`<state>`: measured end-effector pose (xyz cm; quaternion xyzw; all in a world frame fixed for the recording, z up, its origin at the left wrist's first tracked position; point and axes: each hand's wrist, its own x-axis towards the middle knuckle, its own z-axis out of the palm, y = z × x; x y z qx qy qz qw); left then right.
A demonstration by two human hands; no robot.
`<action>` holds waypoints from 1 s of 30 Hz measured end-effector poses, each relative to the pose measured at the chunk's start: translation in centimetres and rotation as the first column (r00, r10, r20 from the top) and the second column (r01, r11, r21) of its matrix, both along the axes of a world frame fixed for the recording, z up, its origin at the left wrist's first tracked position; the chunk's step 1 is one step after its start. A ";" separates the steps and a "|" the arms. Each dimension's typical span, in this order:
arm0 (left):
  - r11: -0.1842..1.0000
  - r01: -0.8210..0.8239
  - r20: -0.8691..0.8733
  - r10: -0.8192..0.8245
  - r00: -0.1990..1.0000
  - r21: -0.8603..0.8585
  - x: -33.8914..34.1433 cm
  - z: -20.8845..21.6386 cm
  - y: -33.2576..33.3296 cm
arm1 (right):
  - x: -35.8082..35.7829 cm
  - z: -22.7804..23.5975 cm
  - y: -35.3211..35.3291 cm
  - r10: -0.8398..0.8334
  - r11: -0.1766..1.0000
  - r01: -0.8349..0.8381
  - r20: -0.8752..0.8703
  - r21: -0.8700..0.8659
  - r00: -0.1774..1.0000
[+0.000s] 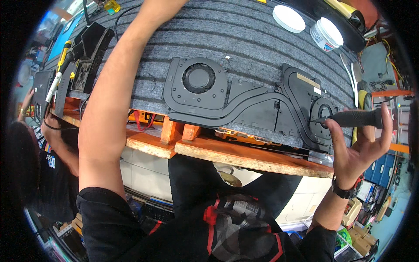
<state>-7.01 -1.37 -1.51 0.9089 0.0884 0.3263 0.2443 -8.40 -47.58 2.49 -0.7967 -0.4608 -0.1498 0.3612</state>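
Observation:
A black laptop cooling unit (pixel 257 109) lies on the grey ribbed mat (pixel 192 41) along the bench's front edge. It has a round fan at each end and long heat pipes curving between them. At its right end, my right hand (pixel 355 148) grips a screwdriver (pixel 353 118) with a dark handle, held nearly level. The screwdriver's thin tip points left over the right fan; whether it touches the fan is unclear. My left hand (pixel 163 9) reaches past the left fan to the far side of the mat, its fingers cut off by the upper edge.
A white open tub (pixel 326 34) and a white lid (pixel 288 19) stand at the far right. A soldering iron (pixel 54 87) rests near a black holder (pixel 89 56) at left. Tweezers (pixel 349 78) lie at right. Another person's arm (pixel 61 139) shows at far left.

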 end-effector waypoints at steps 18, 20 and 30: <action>0.930 0.156 -0.281 -0.060 0.958 0.333 7.5 0.6 1.2 | -1.2 1.3 2.2 0.058 0.987 -0.029 -0.185 0.159 0.981; 0.929 0.150 -0.290 -0.049 0.956 0.339 7.6 0.8 1.1 | -0.7 0.7 1.3 0.007 0.996 0.002 -0.086 0.094 0.996; 0.962 0.079 -0.318 0.009 0.948 0.262 7.4 1.1 0.1 | 0.4 1.0 1.3 0.088 0.988 -0.063 -0.175 0.143 0.981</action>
